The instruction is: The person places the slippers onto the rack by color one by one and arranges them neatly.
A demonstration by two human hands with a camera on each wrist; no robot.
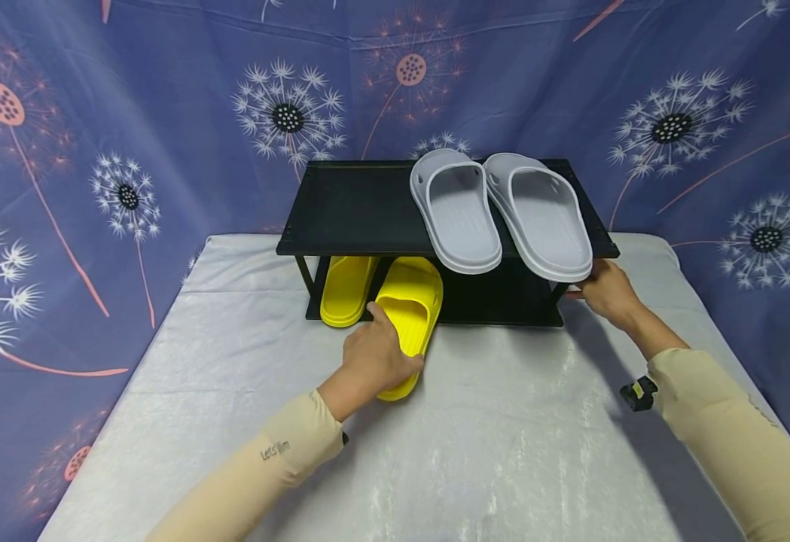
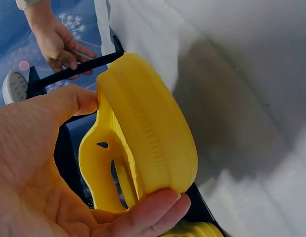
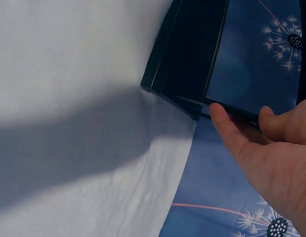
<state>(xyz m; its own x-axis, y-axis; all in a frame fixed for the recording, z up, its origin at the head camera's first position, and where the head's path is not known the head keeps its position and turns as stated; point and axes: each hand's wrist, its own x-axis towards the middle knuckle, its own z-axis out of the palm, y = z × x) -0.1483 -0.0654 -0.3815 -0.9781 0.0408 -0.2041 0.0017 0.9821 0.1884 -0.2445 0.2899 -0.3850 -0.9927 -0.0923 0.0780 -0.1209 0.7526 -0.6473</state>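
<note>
My left hand (image 1: 379,355) grips a yellow slipper (image 1: 413,290) by its heel end, thumb on one side and fingers on the other. The slipper's toe reaches in over the lower shelf of a black two-tier shoe rack (image 1: 361,207), and its heel sticks out past the front edge. Beside it, a second yellow slipper (image 1: 346,293) sits on the lower shelf at the left, partly hidden under the top shelf. At the rack's right end, my right hand (image 1: 610,295) holds the side post, fingers and thumb about the thin black bar (image 3: 232,112) in the right wrist view.
Two grey slippers (image 1: 462,218) rest on the right half of the top shelf, heels over its front edge. The rack stands at the back of a table with a pale cloth (image 1: 489,436). A blue dandelion-print curtain (image 1: 184,90) hangs behind and at both sides.
</note>
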